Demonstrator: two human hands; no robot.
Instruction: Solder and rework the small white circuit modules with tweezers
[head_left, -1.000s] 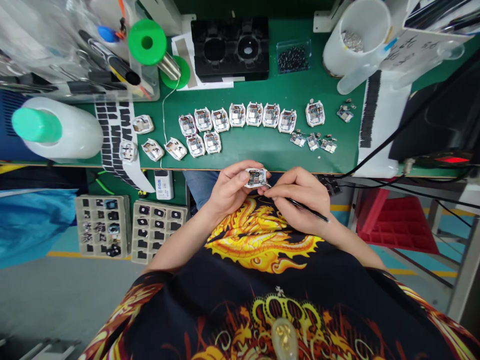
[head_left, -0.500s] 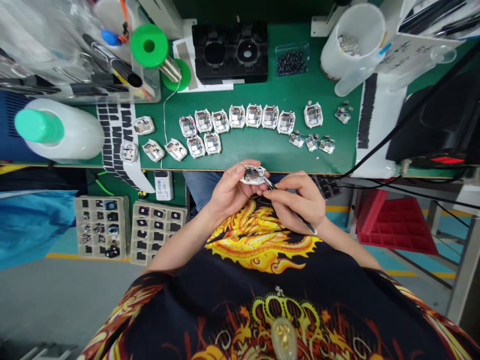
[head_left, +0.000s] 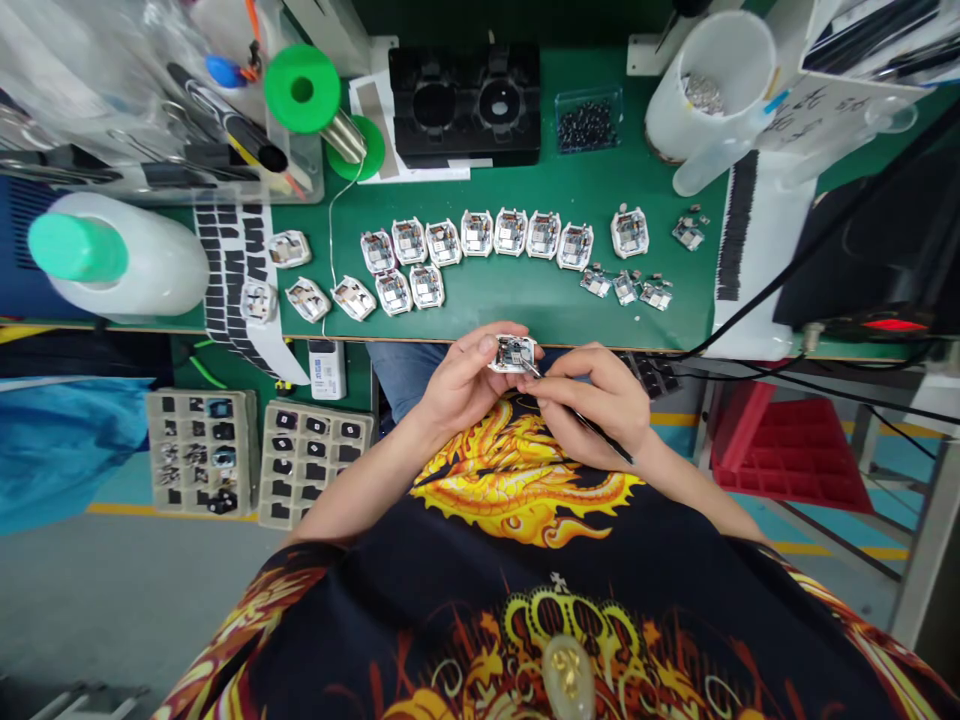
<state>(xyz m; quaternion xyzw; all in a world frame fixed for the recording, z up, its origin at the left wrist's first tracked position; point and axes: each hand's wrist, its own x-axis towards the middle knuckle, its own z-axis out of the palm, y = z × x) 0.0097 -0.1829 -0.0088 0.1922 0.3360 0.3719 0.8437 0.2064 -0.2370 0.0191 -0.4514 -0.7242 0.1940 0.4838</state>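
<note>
Just off the bench's front edge, my left hand (head_left: 466, 378) grips a white watch case (head_left: 513, 354) with its open side and circuit parts facing up. My right hand (head_left: 598, 402) is closed round a pair of tweezers (head_left: 604, 437), whose tips reach the lower right of the case. Whether the tips pinch a part is too small to tell. On the green bench beyond lie several similar watch cases (head_left: 476, 233) in a curved row. To their right, small loose circuit boards (head_left: 625, 288) lie near a single case (head_left: 629, 233).
A solder spool (head_left: 302, 90) and a white bottle (head_left: 127, 262) stand at the left. At the back are a black fixture (head_left: 465, 105) and a box of screws (head_left: 589, 122); a white cup (head_left: 712, 90) stands right. Compartment trays (head_left: 315, 465) sit below left. A black cable crosses the right side.
The watch case has moved slightly right and turned a little in my left hand. The tweezers have rolled, and their tips now reach further over the case's lower right part.
</note>
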